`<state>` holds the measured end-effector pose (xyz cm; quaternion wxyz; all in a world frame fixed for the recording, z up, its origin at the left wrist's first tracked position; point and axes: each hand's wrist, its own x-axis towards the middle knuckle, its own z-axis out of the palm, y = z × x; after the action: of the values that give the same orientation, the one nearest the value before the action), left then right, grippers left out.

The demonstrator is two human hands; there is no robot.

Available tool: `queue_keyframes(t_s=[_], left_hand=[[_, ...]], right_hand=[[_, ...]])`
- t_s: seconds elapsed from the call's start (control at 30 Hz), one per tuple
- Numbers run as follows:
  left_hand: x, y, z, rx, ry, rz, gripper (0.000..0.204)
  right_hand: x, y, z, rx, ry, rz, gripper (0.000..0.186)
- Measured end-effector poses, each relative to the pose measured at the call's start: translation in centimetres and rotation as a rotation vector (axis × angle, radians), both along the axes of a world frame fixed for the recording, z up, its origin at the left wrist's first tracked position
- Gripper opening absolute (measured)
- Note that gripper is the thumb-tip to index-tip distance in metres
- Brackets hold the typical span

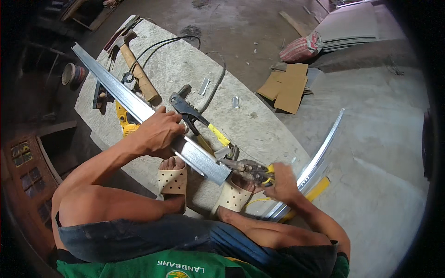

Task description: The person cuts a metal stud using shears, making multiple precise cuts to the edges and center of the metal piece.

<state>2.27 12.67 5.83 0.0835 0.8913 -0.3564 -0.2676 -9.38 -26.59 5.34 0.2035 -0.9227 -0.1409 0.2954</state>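
My left hand (160,132) is wrapped round a long silvery metal channel (204,160), which slants from the far left down toward my feet. A pair of tin snips (250,169) with yellow-trimmed handles is gripped in my right hand (282,183), which is slightly blurred. The jaws of the snips meet the channel's near end; whether they bite into the metal is hard to see. Just beyond the channel lies a black plier-like hand tool (187,109) with a yellow grip. Two small metal offcuts (204,86) rest farther back.
A pale, worn board (264,132) lies under the tools and my sandalled feet. On it are a hammer (139,74), a yellow tool (125,120) and a black cable (218,85). Right are more channels (322,150), a yellow bar (318,188), cardboard (292,88) and a sack (299,48).
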Motion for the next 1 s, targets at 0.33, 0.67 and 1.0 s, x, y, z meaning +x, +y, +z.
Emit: queue_keyframes(t_s=[0.33,0.67,1.0], left_hand=[[1.3,-1.4,0.7,-0.295,-0.261,0.137,0.033],[1.5,-1.3,0.2,-0.419,-0.367,0.126,0.042],[3.2,-0.4,-0.6,-0.460,-0.185,-0.072,0.019]], right_hand=[[0.8,1.4,1.2,0.390,0.263,-0.194,0.036],[4.0,0.1,1.1,0.307,0.214,-0.470,0.041],[6.1,-2.6,-1.2,1.172,0.670,-0.952,0.059]])
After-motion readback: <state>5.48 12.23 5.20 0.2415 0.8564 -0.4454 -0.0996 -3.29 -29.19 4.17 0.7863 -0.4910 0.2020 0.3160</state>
